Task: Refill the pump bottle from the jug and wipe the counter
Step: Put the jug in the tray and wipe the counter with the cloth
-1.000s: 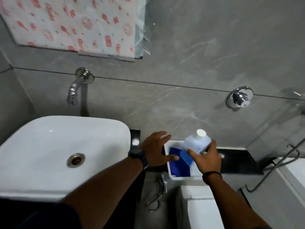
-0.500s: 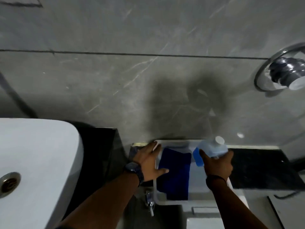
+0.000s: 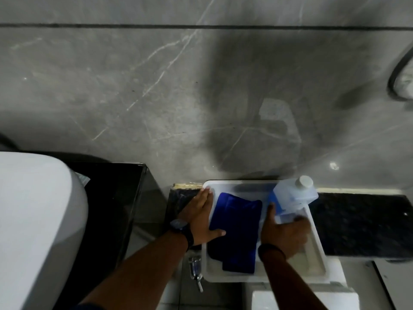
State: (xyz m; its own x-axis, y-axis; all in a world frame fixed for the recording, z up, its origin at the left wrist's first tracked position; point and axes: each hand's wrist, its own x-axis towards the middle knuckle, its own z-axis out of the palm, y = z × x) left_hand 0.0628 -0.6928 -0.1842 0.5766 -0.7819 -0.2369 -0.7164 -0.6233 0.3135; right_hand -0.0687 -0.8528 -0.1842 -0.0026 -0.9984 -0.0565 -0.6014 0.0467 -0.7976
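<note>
A translucent jug [image 3: 292,199] with blue liquid and a white cap leans over the right side of a white tray [image 3: 232,184]. My right hand [image 3: 285,233] grips the jug's lower end. A folded blue cloth [image 3: 237,229] lies in the tray's left half. My left hand [image 3: 202,217] lies flat on the tray's left rim, fingers spread, thumb touching the cloth. The tray rests on a black speckled counter [image 3: 362,220]. No pump bottle is in view.
A white basin [image 3: 33,220] fills the lower left, beside a black glossy ledge [image 3: 116,198]. The grey marble wall [image 3: 178,86] stands right behind the tray. A chrome valve [image 3: 196,272] sticks out below the tray. A white fixture [image 3: 301,298] sits below the counter.
The view has closed in on the tray. My right hand has slid down the jug towards its base, and the jug now leans further back. My left hand stays on the tray's left rim.
</note>
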